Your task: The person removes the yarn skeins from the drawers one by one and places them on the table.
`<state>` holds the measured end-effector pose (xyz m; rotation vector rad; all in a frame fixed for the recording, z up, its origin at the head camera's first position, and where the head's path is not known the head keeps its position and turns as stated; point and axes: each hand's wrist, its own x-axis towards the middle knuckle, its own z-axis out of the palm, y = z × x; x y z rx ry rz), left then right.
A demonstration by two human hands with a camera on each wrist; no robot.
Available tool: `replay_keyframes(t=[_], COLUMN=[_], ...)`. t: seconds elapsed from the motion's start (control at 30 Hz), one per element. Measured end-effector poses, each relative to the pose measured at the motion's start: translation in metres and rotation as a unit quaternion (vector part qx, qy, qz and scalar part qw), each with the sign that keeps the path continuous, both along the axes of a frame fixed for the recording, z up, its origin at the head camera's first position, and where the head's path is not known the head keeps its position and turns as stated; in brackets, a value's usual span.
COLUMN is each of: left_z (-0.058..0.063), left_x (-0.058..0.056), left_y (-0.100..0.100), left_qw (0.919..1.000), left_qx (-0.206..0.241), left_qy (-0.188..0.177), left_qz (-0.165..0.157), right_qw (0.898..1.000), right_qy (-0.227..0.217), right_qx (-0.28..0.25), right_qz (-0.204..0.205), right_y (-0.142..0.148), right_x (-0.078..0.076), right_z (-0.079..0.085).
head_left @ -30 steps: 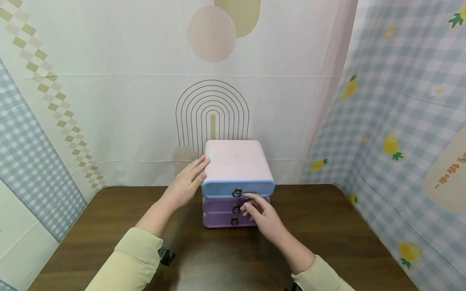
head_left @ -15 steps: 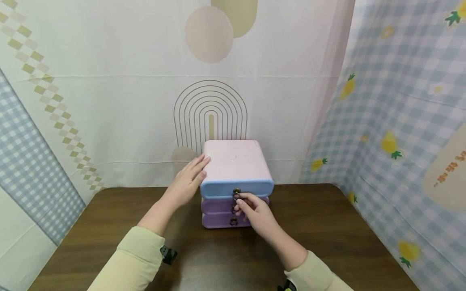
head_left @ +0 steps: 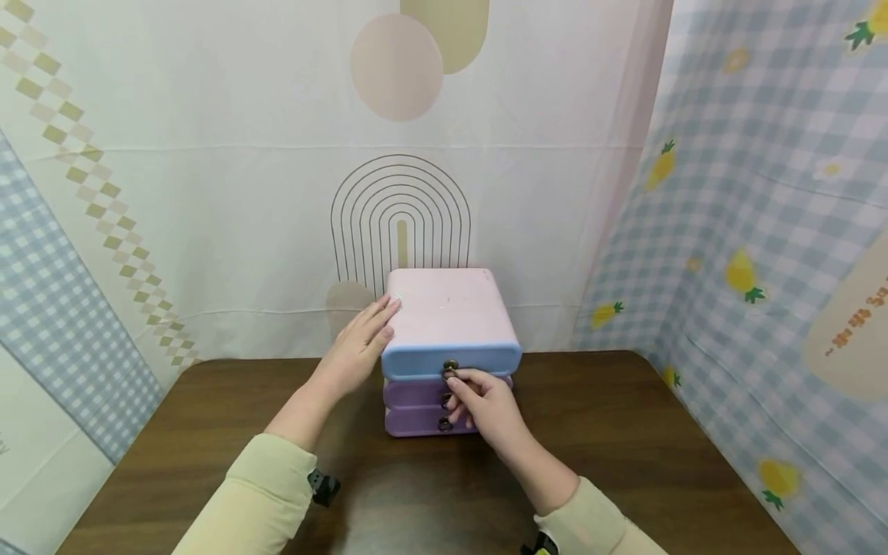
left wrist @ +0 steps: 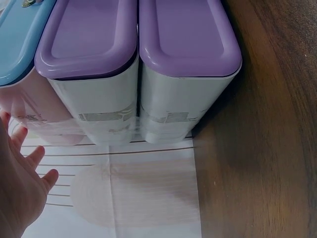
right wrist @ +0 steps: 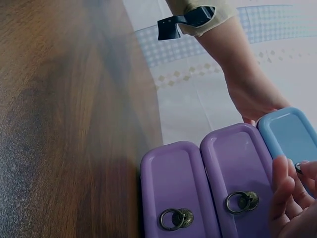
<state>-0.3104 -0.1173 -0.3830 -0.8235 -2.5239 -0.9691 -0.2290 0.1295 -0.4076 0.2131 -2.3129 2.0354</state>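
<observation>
A small three-drawer cabinet (head_left: 447,308) with a pale pink top stands at the back of the table. Its top drawer (head_left: 409,362) has a blue front; the lower two drawers (head_left: 409,420) are purple, each with a bronze ring pull (right wrist: 176,218). My left hand (head_left: 354,351) rests with extended fingers against the cabinet's upper left side. Thumb and index finger of my right hand (head_left: 489,405) pinch the ring pull (head_left: 451,368) of the blue drawer, the other fingers hanging in front of the purple fronts. All three drawers sit closed in the head view.
The cabinet stands on a dark brown wooden table (head_left: 409,493). Behind it hangs a white printed cloth (head_left: 243,231), with a blue checked pineapple cloth (head_left: 763,216) along the right. A black wrist strap (right wrist: 198,17) shows at the left sleeve.
My right hand has moved slightly left, and its thumb and index finger have closed on the blue drawer's ring pull. My left hand has stayed on the cabinet's side.
</observation>
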Motion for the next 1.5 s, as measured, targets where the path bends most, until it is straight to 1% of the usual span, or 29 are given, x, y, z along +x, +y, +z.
replay_keyframes(t=[0.2, 0.37, 0.63, 1.07, 1.23, 1.4, 1.5], left_z=[-0.001, -0.001, -0.001, 0.000, 0.000, 0.000, 0.000], left_x=[0.000, 0.001, 0.001, 0.002, 0.002, 0.002, 0.002], left_y=[0.001, 0.001, 0.002, 0.003, 0.003, 0.003, 0.003], left_qw=[1.0000, 0.9999, 0.9999, 0.9998, 0.9998, 0.9997, 0.9997], left_qx=[0.007, 0.012, 0.016, 0.022, 0.021, 0.019, 0.020], left_qy=[-0.001, -0.003, 0.004, 0.004, -0.003, -0.010, -0.013], left_qz=[0.000, 0.001, 0.000, 0.000, 0.003, 0.007, 0.007], right_qw=[1.000, 1.000, 1.000, 1.000, 0.999, 0.999, 0.999], right_qy=[-0.006, 0.000, -0.007, -0.010, -0.017, -0.031, -0.030], right_qx=[-0.009, -0.013, -0.021, -0.025, -0.026, -0.021, -0.017], right_qz=[0.013, 0.022, 0.019, 0.016, 0.019, 0.019, 0.020], right_y=[0.002, 0.004, 0.005, 0.006, 0.008, 0.010, 0.012], right_x=[0.001, 0.000, 0.000, 0.002, 0.006, 0.013, 0.016], right_z=[0.000, -0.002, -0.003, -0.002, -0.001, 0.000, -0.001])
